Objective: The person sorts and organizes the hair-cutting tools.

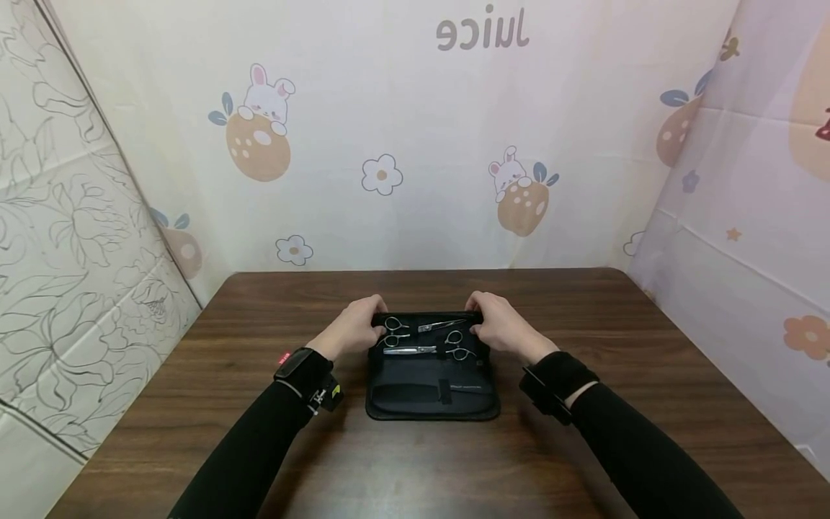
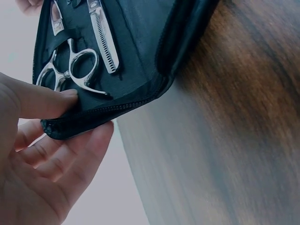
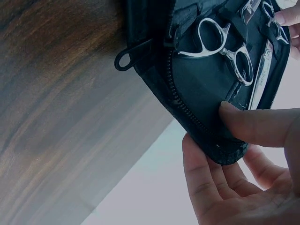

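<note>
Black sleeves stretch over the worktop, where the left hand and right hand pinch the far corners of an unfolded scissor case, thumbs inside, fingers beneath, a grip best matched side to side so the scissors sit securely.

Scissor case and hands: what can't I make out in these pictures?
Head view: pale marking on the scissor case, too small to read.
Left wrist view: thinning scissors, finger rings cut off by the top edge.
Right wrist view: some fingertips of the right hand, hidden behind the case.
</note>
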A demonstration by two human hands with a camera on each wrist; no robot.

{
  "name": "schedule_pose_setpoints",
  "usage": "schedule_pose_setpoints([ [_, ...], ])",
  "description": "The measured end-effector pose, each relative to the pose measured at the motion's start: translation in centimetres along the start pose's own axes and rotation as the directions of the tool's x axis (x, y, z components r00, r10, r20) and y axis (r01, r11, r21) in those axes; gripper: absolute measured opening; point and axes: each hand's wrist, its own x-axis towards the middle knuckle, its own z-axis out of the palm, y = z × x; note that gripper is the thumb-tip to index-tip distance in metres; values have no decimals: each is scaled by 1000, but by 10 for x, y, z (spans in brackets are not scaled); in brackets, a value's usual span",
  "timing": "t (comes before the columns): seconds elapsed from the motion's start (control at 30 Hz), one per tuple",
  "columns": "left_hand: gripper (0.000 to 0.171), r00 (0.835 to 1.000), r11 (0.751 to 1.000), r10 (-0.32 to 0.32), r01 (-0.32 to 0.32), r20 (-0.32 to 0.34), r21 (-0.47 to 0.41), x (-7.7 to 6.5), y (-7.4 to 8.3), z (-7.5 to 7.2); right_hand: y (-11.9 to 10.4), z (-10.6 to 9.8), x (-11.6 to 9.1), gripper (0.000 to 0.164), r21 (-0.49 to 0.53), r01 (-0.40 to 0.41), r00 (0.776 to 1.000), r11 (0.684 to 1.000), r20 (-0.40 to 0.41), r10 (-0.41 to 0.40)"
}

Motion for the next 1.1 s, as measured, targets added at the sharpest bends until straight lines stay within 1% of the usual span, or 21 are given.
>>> schedule_pose_setpoints([
  [0.13, 22, 1000, 1000, 18, -18, -23, -14, -1, -1, 0, -2, -1, -1, 23, -6, 15, 1000, 1000, -13, -15],
  [0.53, 21, 996, 999, 53, -52, -69, 16, -1, -1, 0, -1, 1, -3, 23, -2, 27, 998, 1000, -48, -27],
  [0.87, 19, 994, 998, 70, -70, -86, 12, -1, -2, -1, -2, 2, -2, 22, -20, 39, 995, 999, -87, -40],
  [1.1, 18, 992, 997, 79, -76, -102, 32, -2, -1, -1, -2, 4, -2, 22, -36, 56, 992, 998, -113, -59],
])
